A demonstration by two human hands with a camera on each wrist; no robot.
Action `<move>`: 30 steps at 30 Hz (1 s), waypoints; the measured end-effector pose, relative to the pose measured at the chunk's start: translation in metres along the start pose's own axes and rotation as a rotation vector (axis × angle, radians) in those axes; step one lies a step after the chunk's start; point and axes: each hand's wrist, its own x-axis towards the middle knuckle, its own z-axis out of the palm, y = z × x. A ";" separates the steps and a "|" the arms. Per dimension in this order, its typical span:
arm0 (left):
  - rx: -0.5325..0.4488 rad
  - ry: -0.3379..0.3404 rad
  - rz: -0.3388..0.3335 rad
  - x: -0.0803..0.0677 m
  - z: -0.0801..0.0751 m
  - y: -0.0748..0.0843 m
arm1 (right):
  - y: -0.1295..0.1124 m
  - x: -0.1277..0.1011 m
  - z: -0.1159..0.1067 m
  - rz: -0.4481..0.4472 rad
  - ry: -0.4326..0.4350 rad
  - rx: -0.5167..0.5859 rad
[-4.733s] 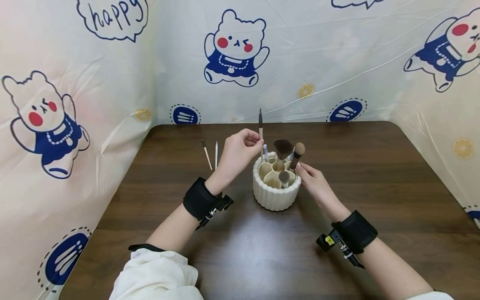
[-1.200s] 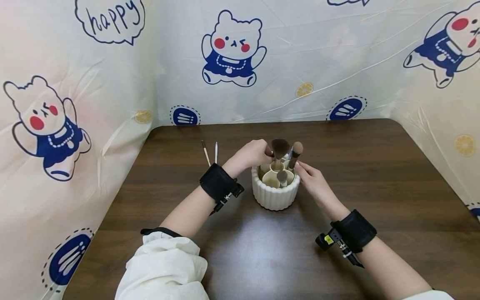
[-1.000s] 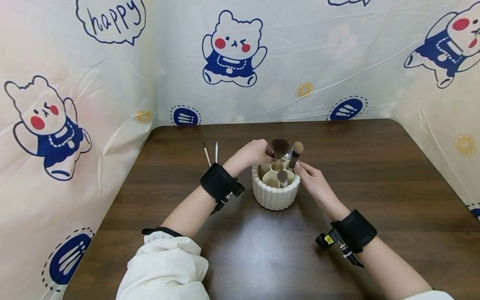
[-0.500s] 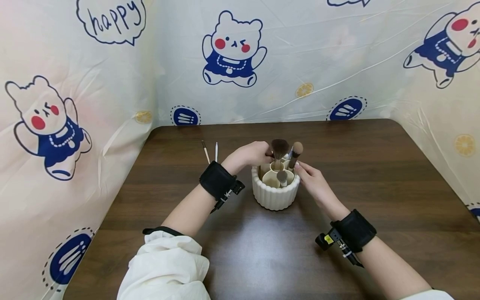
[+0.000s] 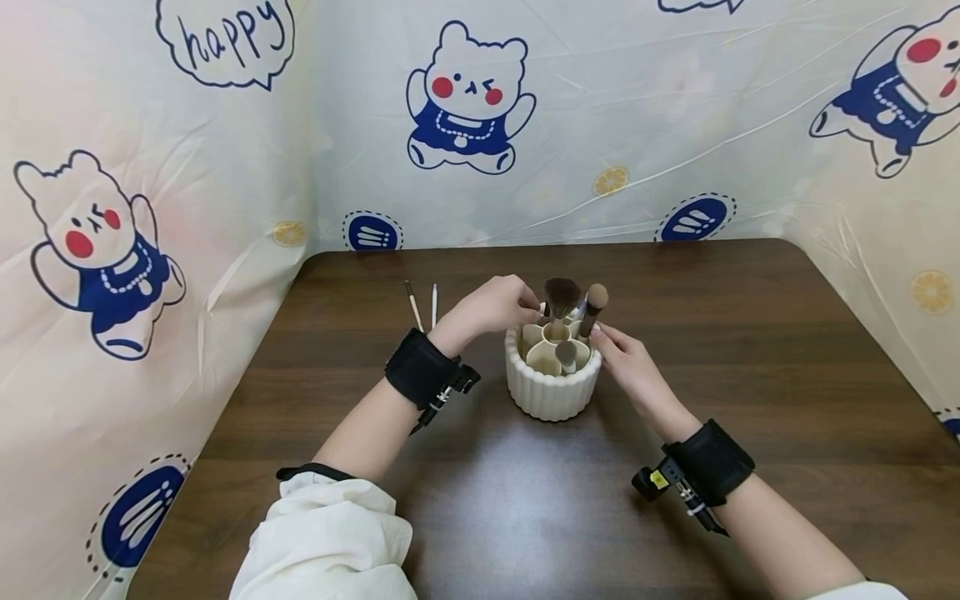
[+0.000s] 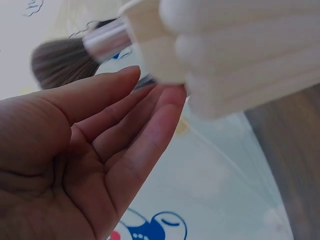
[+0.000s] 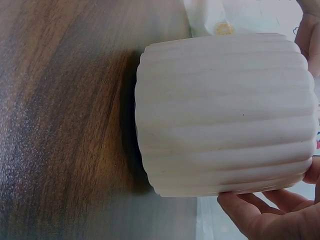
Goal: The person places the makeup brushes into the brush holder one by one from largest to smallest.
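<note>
A white ribbed makeup brush holder [image 5: 552, 392] with several round compartments stands upright on the table. In it are a wide dark makeup brush [image 5: 562, 297], a brown round-headed brush [image 5: 596, 298] and a small brush [image 5: 566, 353]. My left hand [image 5: 491, 310] is at the holder's far left rim. In the left wrist view, its thumb [image 6: 107, 90] and fingers are spread apart, fingertips right at the rim, with a dark slim tip showing behind them. My right hand [image 5: 630, 362] holds the holder's right side, thumb at the rim, fingers [image 7: 240, 210] against the outer wall.
Left of the holder, partly behind my left wrist, lie a slim dark-tipped brush [image 5: 413, 306] and a thin white stick [image 5: 433, 305] on the brown wooden table [image 5: 750, 350]. A printed curtain [image 5: 645, 108] hangs behind the table and along both sides.
My left hand earlier gripped a slim dark-tipped brush upright, then lowered it into the holder's far left; now its fingers have loosened and it has drawn slightly up and left. The right hand stays put.
</note>
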 end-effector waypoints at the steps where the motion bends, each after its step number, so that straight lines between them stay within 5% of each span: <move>1: -0.012 0.005 0.005 -0.002 -0.002 -0.002 | 0.000 0.000 0.000 -0.001 0.002 0.000; 6: -0.112 0.056 -0.015 -0.013 -0.016 -0.014 | 0.000 0.001 0.001 0.002 0.012 -0.004; 12: -0.248 0.193 -0.205 -0.023 -0.029 -0.045 | -0.001 0.001 0.002 0.011 0.018 -0.016; 17: -0.255 0.410 -0.382 -0.024 -0.030 -0.087 | -0.001 0.001 0.002 0.024 0.024 -0.028; 21: -0.215 0.654 -0.480 -0.018 -0.022 -0.127 | -0.001 0.001 0.001 0.021 0.028 -0.030; 24: -0.212 0.768 -0.536 -0.012 -0.011 -0.155 | -0.001 0.001 0.002 0.019 0.026 -0.023; 30: -0.251 0.752 -0.633 -0.001 0.010 -0.193 | 0.000 0.002 0.003 0.020 0.024 -0.015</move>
